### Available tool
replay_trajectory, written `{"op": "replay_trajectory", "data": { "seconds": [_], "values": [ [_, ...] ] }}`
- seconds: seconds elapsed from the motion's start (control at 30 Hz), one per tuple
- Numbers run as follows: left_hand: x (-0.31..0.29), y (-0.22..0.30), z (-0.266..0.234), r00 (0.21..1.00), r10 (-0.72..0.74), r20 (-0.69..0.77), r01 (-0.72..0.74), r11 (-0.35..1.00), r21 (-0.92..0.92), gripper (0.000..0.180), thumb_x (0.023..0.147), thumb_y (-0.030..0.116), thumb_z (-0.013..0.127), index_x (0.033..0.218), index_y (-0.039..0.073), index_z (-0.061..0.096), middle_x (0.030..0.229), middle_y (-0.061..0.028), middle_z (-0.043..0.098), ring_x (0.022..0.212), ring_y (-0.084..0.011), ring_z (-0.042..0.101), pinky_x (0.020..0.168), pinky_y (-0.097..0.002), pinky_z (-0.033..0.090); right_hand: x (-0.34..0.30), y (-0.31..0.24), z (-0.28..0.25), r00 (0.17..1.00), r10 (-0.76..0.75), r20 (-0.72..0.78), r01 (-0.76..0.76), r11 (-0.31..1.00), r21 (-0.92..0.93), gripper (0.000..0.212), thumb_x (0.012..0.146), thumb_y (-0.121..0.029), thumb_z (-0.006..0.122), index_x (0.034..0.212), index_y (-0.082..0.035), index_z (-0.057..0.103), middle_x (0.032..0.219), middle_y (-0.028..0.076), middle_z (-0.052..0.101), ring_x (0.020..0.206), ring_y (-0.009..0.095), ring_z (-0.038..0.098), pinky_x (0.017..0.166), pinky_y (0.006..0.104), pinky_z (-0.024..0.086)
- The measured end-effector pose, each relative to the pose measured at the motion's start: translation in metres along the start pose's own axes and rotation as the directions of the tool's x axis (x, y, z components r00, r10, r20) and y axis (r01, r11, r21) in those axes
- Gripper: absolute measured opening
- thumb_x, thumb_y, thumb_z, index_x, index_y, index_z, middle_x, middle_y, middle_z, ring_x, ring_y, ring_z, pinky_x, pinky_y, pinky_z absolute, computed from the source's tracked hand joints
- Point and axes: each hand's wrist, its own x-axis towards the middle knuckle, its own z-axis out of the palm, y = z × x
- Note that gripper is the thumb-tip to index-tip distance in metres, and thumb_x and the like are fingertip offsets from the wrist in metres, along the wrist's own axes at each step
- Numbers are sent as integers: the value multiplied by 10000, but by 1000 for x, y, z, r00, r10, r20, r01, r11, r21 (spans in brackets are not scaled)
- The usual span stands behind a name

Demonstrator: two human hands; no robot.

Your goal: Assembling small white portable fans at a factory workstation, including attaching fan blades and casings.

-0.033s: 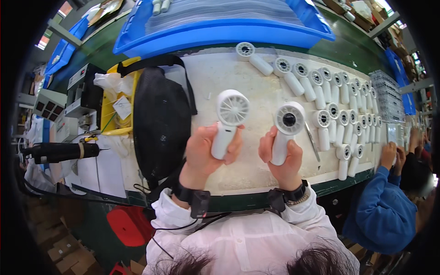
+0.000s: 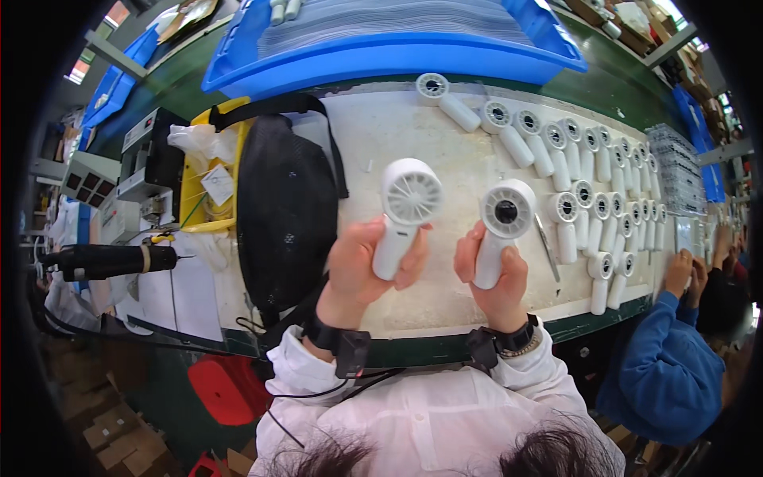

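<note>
My left hand (image 2: 356, 262) is closed round the handle of a white handheld fan (image 2: 393, 253), its round head up with a pale ribbed grille. A small dark slot shows high on that handle. To its right, my right hand (image 2: 507, 296) grips a second white handheld fan (image 2: 488, 262) by the handle. This one has a black centre in its grille. Both fans are held above the pale work mat (image 2: 429, 306), apart from each other. Several similar white fans (image 2: 567, 208) lie in rows on the right of the mat.
Metal tweezers (image 2: 547, 246) lie right of my right hand. A black bag (image 2: 288, 211) and a yellow bin (image 2: 228, 171) are at left, near a black electric screwdriver (image 2: 119, 261). Behind stands a blue tray (image 2: 397, 65). A co-worker in a blue sleeve (image 2: 664, 350) sits at right.
The whole view has shifted a little, with everything appearing slightly farther right and lower. Both hands keep hold of their fans.
</note>
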Motion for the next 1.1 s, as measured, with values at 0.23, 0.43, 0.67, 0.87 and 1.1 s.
{"op": "replay_trajectory", "data": {
  "seconds": [0.23,0.43,0.67,0.87,1.1],
  "values": [
    [-3,-6,3,982,19,188,-32,997,65,531,866,394,342,1040,-91,469,582,-79,491,394,-140,423,385,-241,357,-2,2,9,994,-27,-104,-6,951,-308,537,839,-483,435,1078,-2,437,615,58,489,555,112,425,520,234,315],
    [-4,-10,0,974,2,225,25,993,-116,550,878,425,333,1024,-85,475,575,-79,485,399,-134,427,358,-243,346,-8,11,12,975,-162,-149,82,894,-440,485,869,-397,462,1140,2,413,707,65,517,606,108,457,558,231,344],
    [-2,-14,-4,962,-10,274,69,976,-207,539,879,436,343,1027,-65,477,569,-74,467,394,-137,408,351,-244,340,-9,8,13,954,-258,-155,143,841,-522,355,871,-203,531,1138,-7,403,808,75,546,696,106,510,632,242,401],
    [-1,-12,-3,979,-78,188,110,980,-166,488,854,459,471,986,-8,422,593,-80,457,454,-150,430,379,-249,345,-8,14,5,897,-425,-124,220,670,-709,354,773,-21,631,1060,-14,424,828,71,559,729,117,537,661,242,437],
    [3,-7,-6,996,15,86,-9,997,-78,489,831,442,391,973,-18,476,544,-66,418,415,-145,378,366,-252,304,2,6,6,851,-524,-39,253,474,-844,371,702,15,688,1010,-4,481,839,72,575,729,122,555,639,235,441]
  ]
}}
